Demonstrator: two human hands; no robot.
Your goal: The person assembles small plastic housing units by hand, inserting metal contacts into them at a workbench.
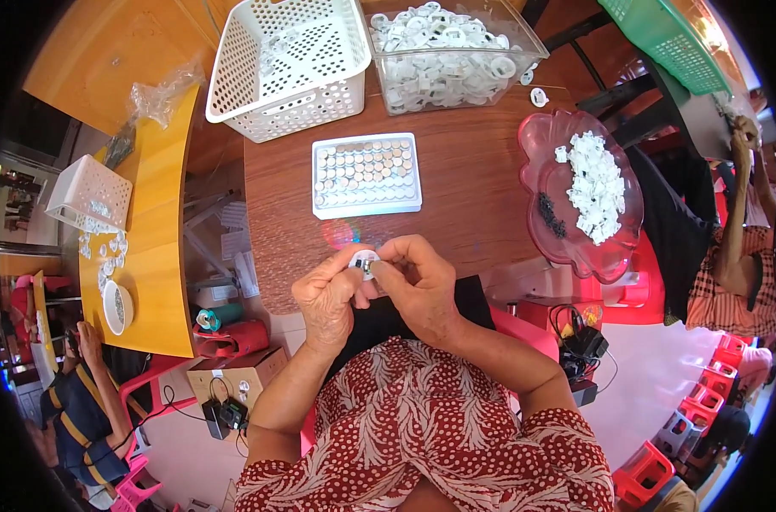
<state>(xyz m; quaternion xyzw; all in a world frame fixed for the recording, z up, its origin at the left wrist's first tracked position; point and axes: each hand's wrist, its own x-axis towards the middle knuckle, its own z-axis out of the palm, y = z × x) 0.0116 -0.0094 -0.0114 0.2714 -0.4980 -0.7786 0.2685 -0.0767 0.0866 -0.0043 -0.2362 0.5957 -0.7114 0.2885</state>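
Between my two hands, just past the table's near edge, is a small round white plastic part with dark and metallic bits inside. My left hand pinches its left side between thumb and fingers. From the right, the thumb and forefinger of my right hand press on it; whether they also hold a smaller piece is hidden. Beyond my hands lies a white tray with rows of round silver button cells. On the right stands a red petal-edged dish with a heap of small white plastic pieces and a little pile of black bits.
At the back of the brown table stand a white perforated basket and a clear bin full of white round parts. A loose white part lies near the bin. Other people sit at tables left and right.
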